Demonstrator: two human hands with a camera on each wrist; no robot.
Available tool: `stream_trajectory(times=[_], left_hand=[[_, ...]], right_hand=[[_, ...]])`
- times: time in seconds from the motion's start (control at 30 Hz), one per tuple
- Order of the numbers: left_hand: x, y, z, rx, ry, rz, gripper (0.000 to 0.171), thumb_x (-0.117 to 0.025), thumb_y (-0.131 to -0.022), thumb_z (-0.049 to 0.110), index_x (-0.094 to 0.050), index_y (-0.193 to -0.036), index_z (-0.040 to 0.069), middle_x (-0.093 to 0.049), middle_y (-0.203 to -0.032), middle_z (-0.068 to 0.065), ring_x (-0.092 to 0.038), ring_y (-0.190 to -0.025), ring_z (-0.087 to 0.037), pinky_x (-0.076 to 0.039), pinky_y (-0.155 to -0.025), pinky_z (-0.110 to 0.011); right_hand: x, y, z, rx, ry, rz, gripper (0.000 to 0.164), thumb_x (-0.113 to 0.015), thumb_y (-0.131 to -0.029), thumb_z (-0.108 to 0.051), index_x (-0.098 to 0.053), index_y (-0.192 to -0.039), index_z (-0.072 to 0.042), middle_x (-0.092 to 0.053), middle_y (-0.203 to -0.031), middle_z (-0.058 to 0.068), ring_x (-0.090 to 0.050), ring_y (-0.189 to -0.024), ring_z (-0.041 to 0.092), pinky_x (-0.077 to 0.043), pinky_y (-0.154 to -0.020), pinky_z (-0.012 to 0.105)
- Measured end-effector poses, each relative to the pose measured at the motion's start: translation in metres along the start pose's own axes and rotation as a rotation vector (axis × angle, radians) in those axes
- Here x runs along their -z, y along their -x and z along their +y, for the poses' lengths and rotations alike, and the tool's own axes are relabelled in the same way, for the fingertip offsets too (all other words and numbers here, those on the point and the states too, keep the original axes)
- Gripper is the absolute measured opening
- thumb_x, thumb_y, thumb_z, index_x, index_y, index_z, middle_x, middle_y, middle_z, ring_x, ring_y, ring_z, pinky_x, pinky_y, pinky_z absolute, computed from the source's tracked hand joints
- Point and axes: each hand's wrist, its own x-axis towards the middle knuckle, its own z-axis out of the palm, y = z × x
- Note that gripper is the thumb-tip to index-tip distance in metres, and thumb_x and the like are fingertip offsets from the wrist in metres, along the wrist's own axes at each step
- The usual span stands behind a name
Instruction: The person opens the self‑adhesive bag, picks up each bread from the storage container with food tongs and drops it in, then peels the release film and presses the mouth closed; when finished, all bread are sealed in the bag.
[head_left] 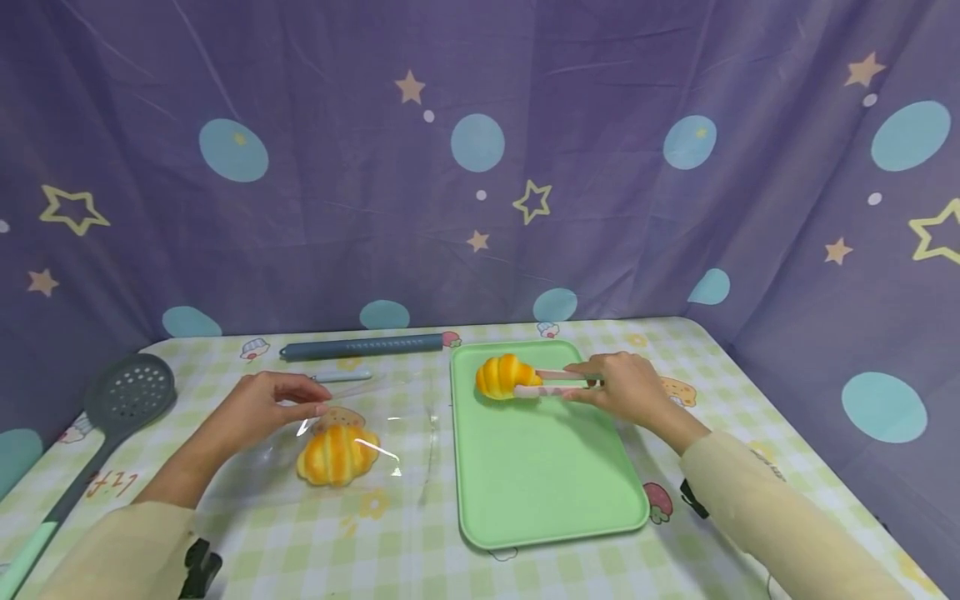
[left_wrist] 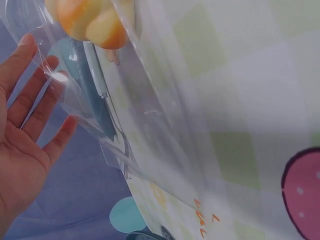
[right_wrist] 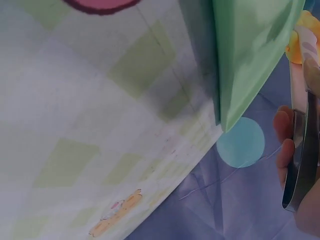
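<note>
My left hand [head_left: 264, 410] pinches the upper edge of a clear plastic bag [head_left: 408, 454], thumb and index finger close together. In the left wrist view its other fingers spread loosely along the film. Inside the bag lies a yellow-orange croissant [head_left: 339, 456]. With my right hand [head_left: 621, 387] I grip tongs [head_left: 557, 390] with pink tips and metal handles. Their tips sit around a second croissant [head_left: 501, 377] at the far left part of a light green tray [head_left: 551, 483]. The right wrist view shows fingers curled round the metal handles, partly cut off by the frame.
A grey slotted skimmer [head_left: 133, 396] with a mint handle lies at the left. Toward the back are a long blue-grey bar [head_left: 363, 347] and a thin utensil with a light blue handle [head_left: 345, 377]. A checked cloth [head_left: 315, 550] covers the table; a purple curtain [head_left: 337, 250] hangs behind.
</note>
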Motion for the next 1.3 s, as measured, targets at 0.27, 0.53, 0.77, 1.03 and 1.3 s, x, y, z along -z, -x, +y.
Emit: stream_trajectory(times=[0.27, 0.53, 0.77, 1.03, 1.3], left_hand=[[0.0, -0.001, -0.001, -0.014, -0.004, 0.008, 0.022, -0.077, -0.092, 0.021, -0.078, -0.11, 0.007, -0.077, -0.1, -0.003, -0.07, -0.101, -0.031, -0.054, -0.09, -0.057], [0.0, -0.001, -0.002, -0.018, -0.005, 0.01, 0.022, -0.078, -0.092, 0.021, -0.078, -0.109, 0.007, -0.077, -0.1, -0.002, -0.07, -0.101, -0.031, -0.055, -0.09, -0.056], [0.001, -0.001, -0.002, -0.029, -0.006, 0.018, 0.022, -0.078, -0.092, 0.021, -0.078, -0.109, 0.008, -0.077, -0.098, -0.001, -0.07, -0.1, -0.031, -0.054, -0.09, -0.057], [0.003, 0.0, -0.001, -0.031, -0.006, 0.006, 0.023, -0.076, -0.094, 0.021, -0.078, -0.111, 0.006, -0.076, -0.102, -0.005, -0.069, -0.102, -0.033, -0.054, -0.09, -0.058], [0.003, 0.001, 0.001, -0.037, -0.001, 0.009, 0.021, -0.076, -0.093, 0.02, -0.078, -0.11, 0.007, -0.076, -0.101, -0.004, -0.07, -0.102, -0.033, -0.054, -0.09, -0.058]], right_hand=[[0.01, 0.006, -0.009, 0.073, -0.012, 0.038, 0.04, -0.083, -0.084, -0.04, -0.079, -0.118, -0.02, -0.06, -0.072, -0.014, -0.048, -0.057, 0.0, -0.04, -0.05, 0.023], [0.015, 0.006, -0.03, 0.135, -0.062, 0.043, 0.042, -0.084, -0.083, -0.041, -0.078, -0.119, -0.02, -0.06, -0.073, -0.016, -0.043, -0.056, -0.001, -0.039, -0.05, 0.023], [0.011, 0.001, -0.047, 0.205, -0.067, 0.07, 0.04, -0.084, -0.082, -0.041, -0.079, -0.116, -0.02, -0.056, -0.07, -0.016, -0.042, -0.055, -0.003, -0.037, -0.049, 0.021], [0.0, -0.007, -0.066, 0.277, -0.039, 0.072, 0.041, -0.084, -0.082, -0.042, -0.079, -0.116, -0.02, -0.06, -0.071, -0.011, -0.045, -0.055, -0.001, -0.036, -0.049, 0.018], [-0.011, -0.017, -0.085, 0.321, -0.042, 0.064, 0.041, -0.085, -0.081, -0.042, -0.079, -0.115, -0.02, -0.06, -0.07, -0.01, -0.049, -0.054, 0.0, -0.037, -0.05, 0.018]])
